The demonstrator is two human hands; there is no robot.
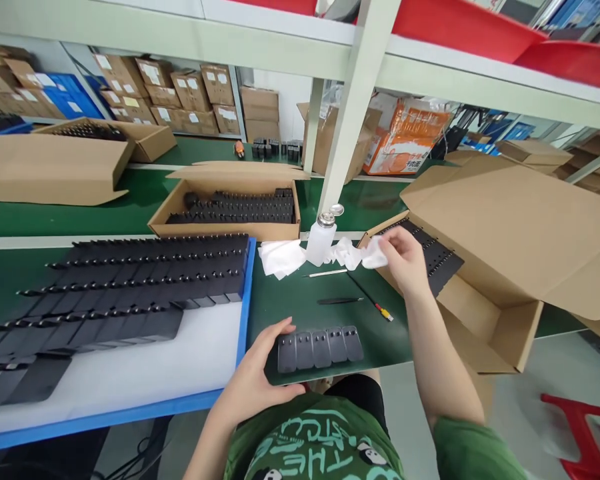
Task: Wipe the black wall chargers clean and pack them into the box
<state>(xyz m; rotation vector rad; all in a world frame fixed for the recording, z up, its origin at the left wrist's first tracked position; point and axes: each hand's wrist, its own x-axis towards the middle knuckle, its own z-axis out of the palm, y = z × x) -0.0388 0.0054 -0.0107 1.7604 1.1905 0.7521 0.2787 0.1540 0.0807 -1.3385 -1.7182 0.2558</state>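
Note:
At the left end of a short row of black plastic pieces [321, 348] on the green bench is my left hand [255, 373], thumb and fingers spread; whether it touches the row is unclear. My right hand [406, 260] pinches a crumpled white tissue [374, 253] by the open carton at right. Another crumpled tissue [346, 253] and a folded white wipe [281, 257] lie beside a white bottle with a metal top [322, 239]. Between the hands are black tweezers [340, 301], a thin white stick [329, 273] and a black cable with a yellow-and-red end [371, 298].
At left, a blue-edged tray [200, 360] bears rows of black pieces [130, 287]. An open carton [485, 307] stands right with black pieces inside; another filled carton [225, 230] sits behind. A shelf post [353, 100] rises near the bottle. A red stool [575, 427] stands lower right.

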